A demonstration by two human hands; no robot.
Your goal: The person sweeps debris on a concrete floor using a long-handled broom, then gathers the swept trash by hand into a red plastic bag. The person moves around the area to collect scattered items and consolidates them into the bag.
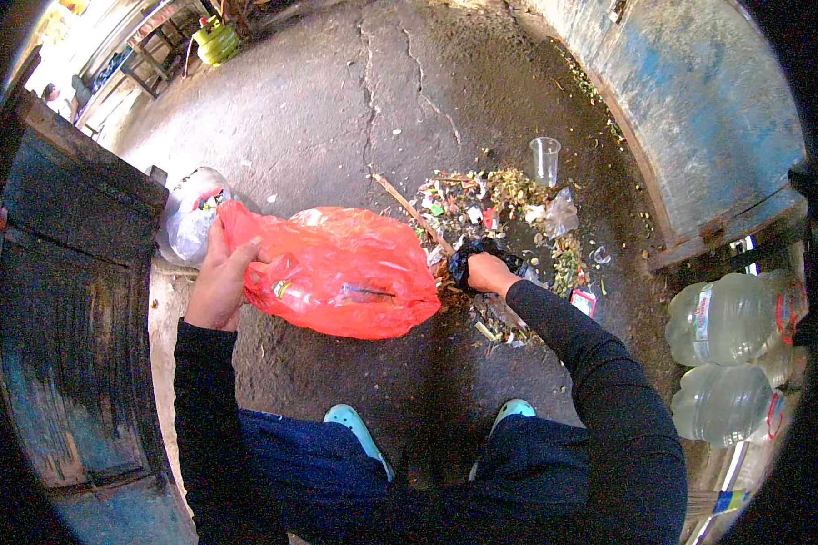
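Note:
My left hand [228,272] grips the gathered top of a translucent red plastic bag [354,272], which has a few items inside. To its right my right hand [492,274] is closed on a crumpled black plastic bag [460,262], over a heap of litter [511,197] on the floor. A wooden stick [409,208] slants up and left from the black bag. A clear plastic cup [545,160] lies at the heap's far edge, near a crumpled clear plastic wrapper [560,214]. Behind my left hand stands a whitish plastic bag [194,218] with rubbish in it.
A worn wooden door [75,306] is at the left and a blue-grey panel [709,116] at the right. Large clear plastic bottles [722,320] lie at the right. A green gas cylinder [216,41] and a wooden bench [143,61] stand far left; a person [58,102] is beyond.

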